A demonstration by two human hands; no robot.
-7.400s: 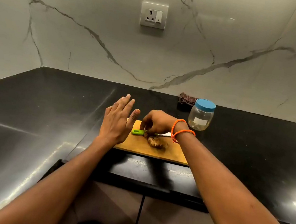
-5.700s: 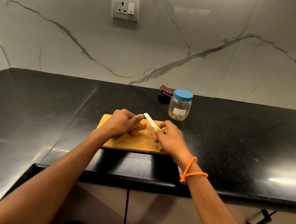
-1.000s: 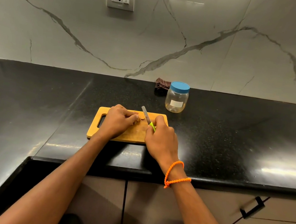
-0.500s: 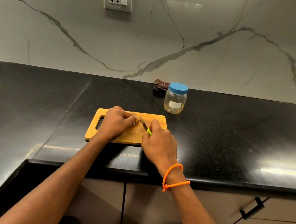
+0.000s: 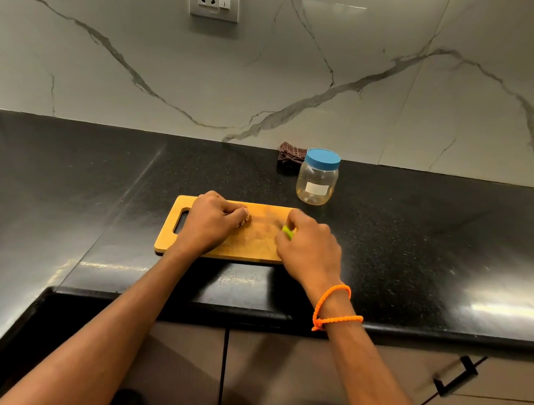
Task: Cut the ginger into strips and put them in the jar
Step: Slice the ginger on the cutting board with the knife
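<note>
Left hand (image 5: pixel 208 223): fingers curled down over the ginger (image 5: pixel 244 222), which pokes out just past the fingertips and lies pinned on the board (image 5: pixel 248 248). Right hand (image 5: pixel 308 252): fingers clenched round a knife by its green handle (image 5: pixel 287 231), beside the ginger with bare board between; the blade is a blur ahead of the knuckles and its edge cannot be made out. Jar (image 5: pixel 317 182), blue lid (image 5: pixel 322 158) on, stands on the counter (image 5: pixel 425 247) beyond the right fingers, off the board, a dark cloth (image 5: pixel 288 157) just behind it.
</note>
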